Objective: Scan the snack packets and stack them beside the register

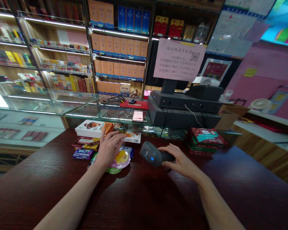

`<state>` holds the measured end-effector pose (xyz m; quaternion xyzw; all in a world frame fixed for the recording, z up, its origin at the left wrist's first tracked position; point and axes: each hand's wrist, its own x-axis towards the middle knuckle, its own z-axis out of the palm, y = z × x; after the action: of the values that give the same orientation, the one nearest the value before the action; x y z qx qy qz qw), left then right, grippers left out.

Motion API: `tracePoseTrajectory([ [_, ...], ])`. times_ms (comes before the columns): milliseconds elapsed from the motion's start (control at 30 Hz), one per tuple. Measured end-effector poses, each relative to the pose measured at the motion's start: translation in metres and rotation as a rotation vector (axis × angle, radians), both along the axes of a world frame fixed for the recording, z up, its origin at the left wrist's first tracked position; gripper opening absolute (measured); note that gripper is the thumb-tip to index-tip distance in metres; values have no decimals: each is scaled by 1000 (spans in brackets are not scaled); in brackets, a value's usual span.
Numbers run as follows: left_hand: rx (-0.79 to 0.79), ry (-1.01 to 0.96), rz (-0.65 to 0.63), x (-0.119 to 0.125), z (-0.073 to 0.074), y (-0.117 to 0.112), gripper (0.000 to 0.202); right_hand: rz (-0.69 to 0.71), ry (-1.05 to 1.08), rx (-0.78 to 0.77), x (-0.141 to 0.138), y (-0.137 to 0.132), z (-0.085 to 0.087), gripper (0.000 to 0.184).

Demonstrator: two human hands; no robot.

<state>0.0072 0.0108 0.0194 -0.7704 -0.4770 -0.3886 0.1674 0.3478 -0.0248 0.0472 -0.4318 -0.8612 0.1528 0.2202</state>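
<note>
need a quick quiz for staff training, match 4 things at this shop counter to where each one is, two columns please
Things:
1. handheld barcode scanner
2. pink paper notice
3. computer mouse
4. stack of red and green packets

Places:
a. on a red mat
b. on the dark wood counter
c. in the right hand
d. above a black monitor stand

Pairs: 1-c, 2-d, 3-a, 4-b

room: dark wood counter nearside | blocked: glass display case, cash register, stacked packets
</note>
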Motion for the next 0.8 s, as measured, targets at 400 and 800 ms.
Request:
tracePoseTrajectory([
  [400,6,-7,-7,-1,0,-1,22,-5,-8,-24,-1,-1,1,47],
  [800,16,2,-8,-2,-1,0,22,145,-79,-96,-42,-7,-18,60],
])
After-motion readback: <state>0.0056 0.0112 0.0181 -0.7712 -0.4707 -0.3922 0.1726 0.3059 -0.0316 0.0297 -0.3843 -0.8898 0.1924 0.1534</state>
